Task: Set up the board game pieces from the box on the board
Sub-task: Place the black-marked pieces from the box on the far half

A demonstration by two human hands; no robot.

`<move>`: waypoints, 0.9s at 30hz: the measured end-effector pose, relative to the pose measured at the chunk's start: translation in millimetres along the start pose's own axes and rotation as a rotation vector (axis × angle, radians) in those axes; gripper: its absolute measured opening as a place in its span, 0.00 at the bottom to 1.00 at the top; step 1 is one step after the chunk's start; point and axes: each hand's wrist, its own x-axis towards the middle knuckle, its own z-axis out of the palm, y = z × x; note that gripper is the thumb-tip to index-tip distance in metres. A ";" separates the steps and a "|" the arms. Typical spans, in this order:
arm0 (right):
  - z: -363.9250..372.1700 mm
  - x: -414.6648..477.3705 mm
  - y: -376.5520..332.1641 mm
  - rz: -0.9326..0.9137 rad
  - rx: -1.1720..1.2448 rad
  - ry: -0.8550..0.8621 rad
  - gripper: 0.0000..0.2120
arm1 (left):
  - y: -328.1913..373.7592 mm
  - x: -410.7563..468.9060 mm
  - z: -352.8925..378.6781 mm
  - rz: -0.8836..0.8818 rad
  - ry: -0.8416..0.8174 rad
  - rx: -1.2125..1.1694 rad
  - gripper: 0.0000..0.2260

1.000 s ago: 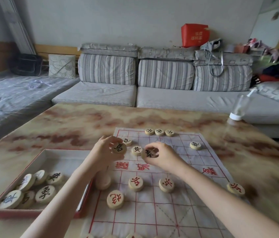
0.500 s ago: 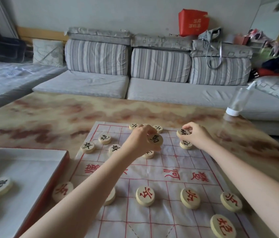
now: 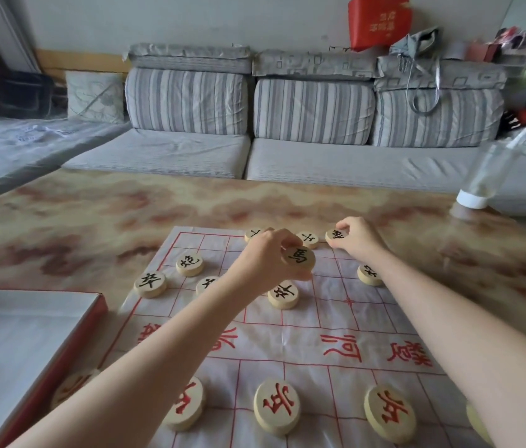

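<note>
A white cloth board (image 3: 336,315) with red grid lines lies on the marbled table. My left hand (image 3: 264,263) holds a round wooden piece with a black character (image 3: 299,258) above the far half of the board. At the board's far edge my right hand (image 3: 357,237) pinches another black-marked piece (image 3: 336,236), low over the back row. Several black-marked pieces (image 3: 151,283) sit on the far half, and red-marked pieces (image 3: 276,406) stand in a row near me. The red-rimmed box (image 3: 92,321) is at the left.
An upturned clear bottle with a white cap (image 3: 478,185) stands at the table's far right corner. A grey striped sofa (image 3: 313,130) runs behind the table. Bare marbled tabletop (image 3: 77,227) stretches to the left of the board.
My right hand has carried its piece from the right column up to the board's far edge. My left hand has kept its piece over the far half. The view has moved closer.
</note>
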 end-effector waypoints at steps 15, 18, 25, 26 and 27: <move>-40.2 -10.5 40.1 0.042 0.209 0.100 0.15 | 12.5 45.7 34.3 0.005 0.001 0.056 0.23; -58.0 -16.8 61.7 0.048 0.247 0.162 0.12 | 19.1 78.2 55.0 -0.041 0.011 0.127 0.21; -72.3 -27.6 85.0 0.020 0.336 0.185 0.10 | 36.5 119.5 97.5 0.021 -0.015 0.237 0.22; -73.7 -28.6 86.1 0.013 0.345 0.184 0.10 | 39.3 121.4 101.5 0.042 -0.031 0.242 0.22; -74.6 -29.6 87.1 0.007 0.349 0.184 0.10 | 41.2 123.1 104.6 0.054 -0.042 0.250 0.22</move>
